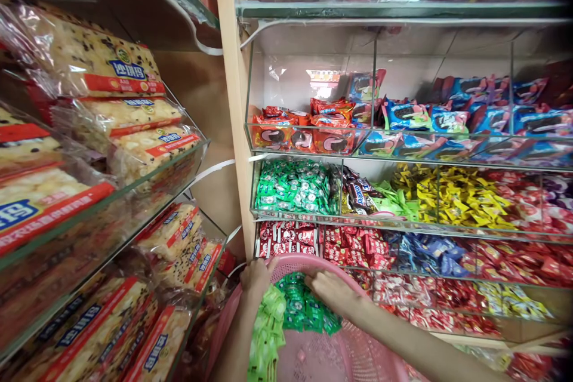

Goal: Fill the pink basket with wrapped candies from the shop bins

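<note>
A pink perforated basket (pixel 371 346) is at the bottom centre, in front of the shelves. My left hand (pixel 258 274) is closed on its upper left rim. Inside the basket, dark green wrapped candies (pixel 304 304) lie toward the far side and light green packets (pixel 267 334) along the left. Over the dark green candies, my right hand (pixel 329 289) has its fingers curled; what they hold, if anything, is hidden.
Glass-fronted shelves (pixel 313 219) ahead hold green, yellow, red and blue wrapped candies. At the left, angled glass shelves (pixel 147 191) hold packaged pastries (pixel 120 65). A wooden upright (pixel 233 101) stands between the two shelf units.
</note>
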`<state>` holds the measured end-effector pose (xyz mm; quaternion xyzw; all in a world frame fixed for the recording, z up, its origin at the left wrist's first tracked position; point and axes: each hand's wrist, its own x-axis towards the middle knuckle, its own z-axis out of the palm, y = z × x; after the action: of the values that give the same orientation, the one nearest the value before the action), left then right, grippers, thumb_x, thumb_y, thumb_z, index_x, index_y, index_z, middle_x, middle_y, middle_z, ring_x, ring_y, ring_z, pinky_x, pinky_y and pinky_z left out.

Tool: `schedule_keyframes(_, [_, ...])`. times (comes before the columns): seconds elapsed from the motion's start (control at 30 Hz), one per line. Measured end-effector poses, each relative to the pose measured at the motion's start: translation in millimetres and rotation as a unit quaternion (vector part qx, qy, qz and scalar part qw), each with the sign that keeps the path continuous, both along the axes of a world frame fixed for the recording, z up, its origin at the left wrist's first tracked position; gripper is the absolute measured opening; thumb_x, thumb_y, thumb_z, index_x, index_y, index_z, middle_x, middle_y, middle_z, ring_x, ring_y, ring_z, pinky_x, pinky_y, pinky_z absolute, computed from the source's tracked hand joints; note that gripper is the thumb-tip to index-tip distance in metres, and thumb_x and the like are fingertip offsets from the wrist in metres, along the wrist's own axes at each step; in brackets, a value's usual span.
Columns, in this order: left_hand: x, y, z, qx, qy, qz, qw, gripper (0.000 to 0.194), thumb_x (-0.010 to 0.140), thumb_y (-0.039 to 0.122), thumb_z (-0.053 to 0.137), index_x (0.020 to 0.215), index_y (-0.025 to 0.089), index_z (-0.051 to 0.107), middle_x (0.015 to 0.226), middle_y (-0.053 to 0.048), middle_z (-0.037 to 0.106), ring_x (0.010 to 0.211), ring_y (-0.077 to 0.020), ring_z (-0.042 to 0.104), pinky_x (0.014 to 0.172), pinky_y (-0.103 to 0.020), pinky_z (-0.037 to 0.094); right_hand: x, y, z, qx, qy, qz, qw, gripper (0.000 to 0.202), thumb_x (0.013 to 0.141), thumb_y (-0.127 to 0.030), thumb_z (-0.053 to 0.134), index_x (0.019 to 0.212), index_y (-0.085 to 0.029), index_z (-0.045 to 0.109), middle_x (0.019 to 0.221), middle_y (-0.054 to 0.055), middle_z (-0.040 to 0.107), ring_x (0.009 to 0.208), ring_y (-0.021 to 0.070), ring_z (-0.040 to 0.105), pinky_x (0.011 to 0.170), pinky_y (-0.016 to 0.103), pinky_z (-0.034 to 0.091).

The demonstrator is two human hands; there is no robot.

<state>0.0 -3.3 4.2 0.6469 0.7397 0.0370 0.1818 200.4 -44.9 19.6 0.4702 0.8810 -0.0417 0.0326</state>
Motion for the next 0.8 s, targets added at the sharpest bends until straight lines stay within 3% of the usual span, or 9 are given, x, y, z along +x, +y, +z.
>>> schedule_keyframes(0.17, [0, -1, 1.3, -0.001, -0.001, 0.003, 1.0, 0.073, 0.084, 0.064, 0.018, 0.099, 0.014, 0.068, 0.102, -0.019, 0.067, 0.097, -0.0313, 0.062, 0.078, -0.037, 0.045, -7, -1, -12.3, 0.031, -0.036, -0.001, 0.999, 0.032, 0.079, 0.004, 0.039, 0.092, -0.016, 0.06, 0.102, 0.013, 0.064, 0.09, 0.024, 0.062, 0.076, 0.034, 0.047])
schedule_keyframes(0.4, [0, 0, -0.7, -0.004, -0.003, 0.007, 1.0, 0.072, 0.084, 0.065, 0.02, 0.099, 0.013, 0.068, 0.103, -0.02, 0.067, 0.097, -0.0312, 0.062, 0.078, -0.037, 0.045, -5, -6, 3.2, 0.002, -0.073, 0.003, 0.997, 0.022, 0.085, -0.017, 0.053, 0.106, -0.014, 0.057, 0.112, 0.013, 0.06, 0.099, 0.0258, 0.059, 0.08, 0.034, 0.047])
schedule_keyframes(0.67, [0, -1, 1.0, -0.004, -0.004, 0.006, 1.0, 0.073, 0.084, 0.065, 0.019, 0.1, 0.013, 0.067, 0.103, -0.02, 0.067, 0.098, -0.0302, 0.062, 0.078, -0.036, 0.045, 6, -16, 13.9, -0.024, -0.025, -0.014, 0.999, 0.027, 0.084, -0.014, 0.049, 0.11, -0.014, 0.056, 0.114, 0.014, 0.059, 0.096, 0.025, 0.06, 0.076, 0.033, 0.047])
schedule_keyframes(0.8, [0, 0, -0.1, -0.001, -0.002, 0.003, 1.0, 0.075, 0.084, 0.066, 0.018, 0.1, 0.012, 0.068, 0.104, -0.021, 0.066, 0.098, -0.0305, 0.062, 0.078, -0.035, 0.044, 10, -18, 10.8, -0.033, -0.002, -0.027, 0.999, 0.023, 0.084, -0.009, 0.042, 0.099, -0.015, 0.059, 0.105, 0.011, 0.063, 0.089, 0.0213, 0.062, 0.07, 0.029, 0.046])
